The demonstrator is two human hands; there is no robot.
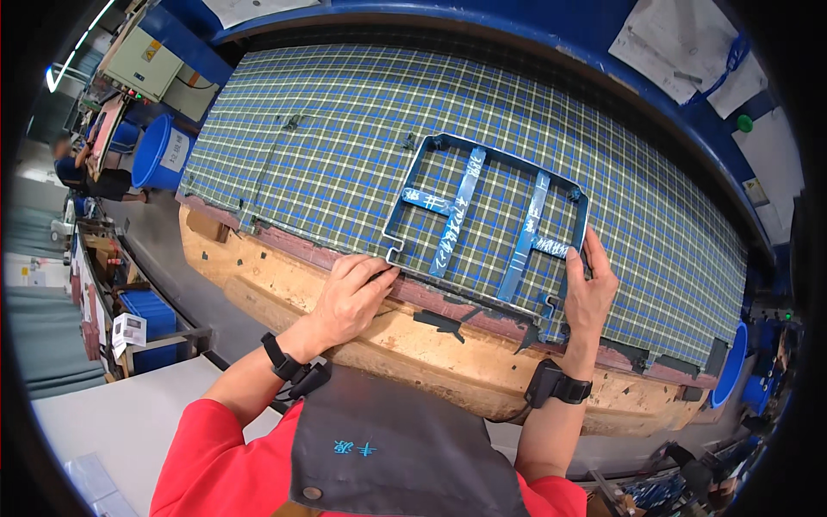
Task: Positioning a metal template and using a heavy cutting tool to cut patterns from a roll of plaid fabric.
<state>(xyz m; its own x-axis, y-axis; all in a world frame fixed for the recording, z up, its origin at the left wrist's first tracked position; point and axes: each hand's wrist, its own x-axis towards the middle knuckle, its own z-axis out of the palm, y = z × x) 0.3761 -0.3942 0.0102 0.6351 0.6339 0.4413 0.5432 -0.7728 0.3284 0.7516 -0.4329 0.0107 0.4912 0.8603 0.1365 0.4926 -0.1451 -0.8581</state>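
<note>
One blue frame (pixel 458 211) lies on the plaid cloth (pixel 345 155), about midway along it, with the near side of the frame close to the near edge of the board (pixel 276 297). Two bars cross the frame from far side to near side; a short rib ties each bar to the adjacent wall.

From my remote station I observe the left hand (pixel 349 297) at the frame's near left corner — fingers together, tips at the notch. I cannot tell whether they clamp it. The right hand (pixel 590 293) is clamped on the right wall, thumb inward, fingers along the outer face.

A dark red layer (pixel 429 299) shows below the cloth along the board's near edge; a black scrap (pixel 439 326) lies there — between the hands. Beyond the far edge runs a blue beam (pixel 534 33).
</note>
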